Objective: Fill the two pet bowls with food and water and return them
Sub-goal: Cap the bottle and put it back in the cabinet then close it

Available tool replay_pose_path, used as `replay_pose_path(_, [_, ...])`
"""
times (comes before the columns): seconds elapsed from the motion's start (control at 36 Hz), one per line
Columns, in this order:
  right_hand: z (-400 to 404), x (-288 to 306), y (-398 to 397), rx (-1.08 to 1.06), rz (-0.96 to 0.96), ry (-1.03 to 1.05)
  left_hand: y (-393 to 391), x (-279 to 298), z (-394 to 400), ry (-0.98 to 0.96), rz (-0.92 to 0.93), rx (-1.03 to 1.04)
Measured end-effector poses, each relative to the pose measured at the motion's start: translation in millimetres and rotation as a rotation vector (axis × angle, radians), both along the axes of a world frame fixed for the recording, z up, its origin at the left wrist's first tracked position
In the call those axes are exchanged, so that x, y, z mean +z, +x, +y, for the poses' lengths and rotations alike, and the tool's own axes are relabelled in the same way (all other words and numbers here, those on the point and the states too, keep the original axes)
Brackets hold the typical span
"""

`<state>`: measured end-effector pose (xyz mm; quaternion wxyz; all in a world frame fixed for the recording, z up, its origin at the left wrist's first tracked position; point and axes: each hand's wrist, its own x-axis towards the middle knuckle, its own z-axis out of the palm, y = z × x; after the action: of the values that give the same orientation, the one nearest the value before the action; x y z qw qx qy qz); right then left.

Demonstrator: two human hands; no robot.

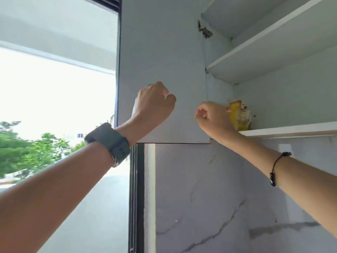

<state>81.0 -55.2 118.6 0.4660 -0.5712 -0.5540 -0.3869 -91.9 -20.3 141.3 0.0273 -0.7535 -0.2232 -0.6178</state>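
Note:
A yellow pet food bag point(238, 115) stands at the left end of the lowest shelf point(291, 131) of an open wall cabinet. My right hand point(212, 115) is raised just left of the bag, fingers curled into a fist with nothing visible in them; its knuckles reach the bag's edge. My left hand point(155, 105), with a grey watch on the wrist, is up in front of the open cabinet door point(160, 52), fingers also curled shut and empty. No pet bowl is in view.
Two bare upper shelves point(264, 42) sit above the bag. A marble-patterned wall point(209, 198) runs below the cabinet. A dark window frame point(136, 198) stands to the left, with bright daylight and trees beyond.

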Motion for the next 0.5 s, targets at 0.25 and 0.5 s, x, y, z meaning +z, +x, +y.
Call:
replay_pose_path(0.25, [40.4, -19.2, -75.0, 0.195, -0.461, 0.005, -55.9, 9.6, 28.3, -0.003, -0.180, 0.168])
replay_pose_path(0.5, [90.9, -33.3, -115.2, -0.001, -1.103, -0.063, -62.7, 18.5, 60.0, -0.653, -0.152, -0.095])
